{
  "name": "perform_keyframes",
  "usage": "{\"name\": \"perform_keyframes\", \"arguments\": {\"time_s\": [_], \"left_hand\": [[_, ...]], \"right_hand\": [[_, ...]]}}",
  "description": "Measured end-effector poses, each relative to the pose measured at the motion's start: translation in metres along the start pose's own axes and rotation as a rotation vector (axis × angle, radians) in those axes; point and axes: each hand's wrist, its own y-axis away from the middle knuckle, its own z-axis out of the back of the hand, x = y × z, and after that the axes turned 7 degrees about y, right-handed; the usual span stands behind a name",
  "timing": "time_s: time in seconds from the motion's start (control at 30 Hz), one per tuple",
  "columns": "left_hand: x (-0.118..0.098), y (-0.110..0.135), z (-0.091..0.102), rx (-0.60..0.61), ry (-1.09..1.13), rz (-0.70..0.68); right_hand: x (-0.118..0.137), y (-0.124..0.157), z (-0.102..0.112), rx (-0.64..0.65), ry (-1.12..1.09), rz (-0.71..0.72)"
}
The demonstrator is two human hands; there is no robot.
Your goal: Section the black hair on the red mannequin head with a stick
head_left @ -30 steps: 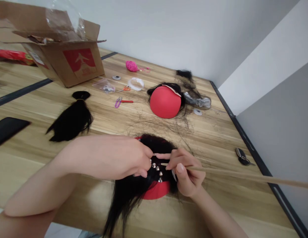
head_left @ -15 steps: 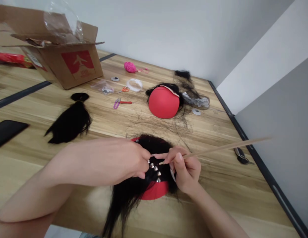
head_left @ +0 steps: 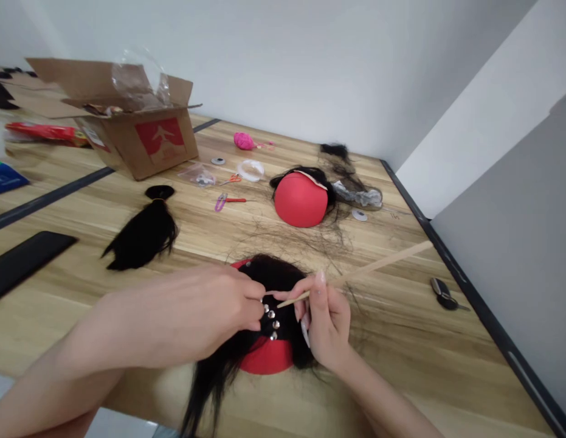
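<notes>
On the table in front of me lies a red dome-shaped piece [head_left: 268,358] covered with long black hair [head_left: 283,274], some of which hangs down at the near left. Several shiny round studs [head_left: 275,325] run in a curved line over the hair. My left hand [head_left: 219,313] rests on the hair from the left, fingers bent and closed beside the studs; whatever they pinch is hidden. In my right hand [head_left: 326,319] a thin wooden stick [head_left: 378,264] is gripped like a pen, its pointed end close to the studs and its long end rising to the right.
Behind stands another red dome [head_left: 301,199] with black hair. A tied hair bundle [head_left: 143,234], a black flat object [head_left: 31,261], orange scissors [head_left: 232,179], a red-handled tool [head_left: 234,200], pink yarn [head_left: 244,141] and an open carton [head_left: 141,140] lie around. Loose hairs are scattered mid-table.
My view has shifted, so the background appears lower and farther right. The stick now slants more steeply. Both hands stay on the same hair-covered dome by the studs.
</notes>
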Motion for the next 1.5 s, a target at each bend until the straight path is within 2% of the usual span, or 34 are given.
{"name": "perform_keyframes", "arguments": {"time_s": [0.1,0.23,0.33,0.47,0.63,0.93,1.13,1.5], "left_hand": [[-0.009,0.001,-0.003,0.032,0.041,-0.049],[-0.007,0.007,-0.024,-0.24,-0.051,-0.111],[0.0,0.01,-0.037,-0.328,-0.162,-0.113],[0.004,0.007,-0.04,-0.315,-0.254,-0.133],[0.006,0.004,-0.04,-0.289,-0.269,-0.17],[0.008,-0.001,-0.036,-0.248,-0.279,-0.187],[0.01,-0.003,-0.033,-0.201,-0.293,-0.206],[0.005,-0.011,-0.024,-0.133,-0.325,-0.169]], "right_hand": [[0.003,-0.002,-0.002,-0.027,-0.057,-0.043],[0.006,-0.005,-0.002,-0.02,-0.098,-0.053],[0.006,-0.005,-0.003,-0.023,-0.118,-0.078],[0.005,-0.002,-0.004,-0.031,-0.134,-0.099],[0.0,0.0,-0.004,-0.039,-0.23,-0.096],[-0.001,-0.001,-0.001,0.008,-0.2,-0.065],[0.003,0.0,-0.003,-0.034,-0.216,-0.067],[-0.001,-0.003,-0.002,-0.14,-0.453,-0.153]]}}
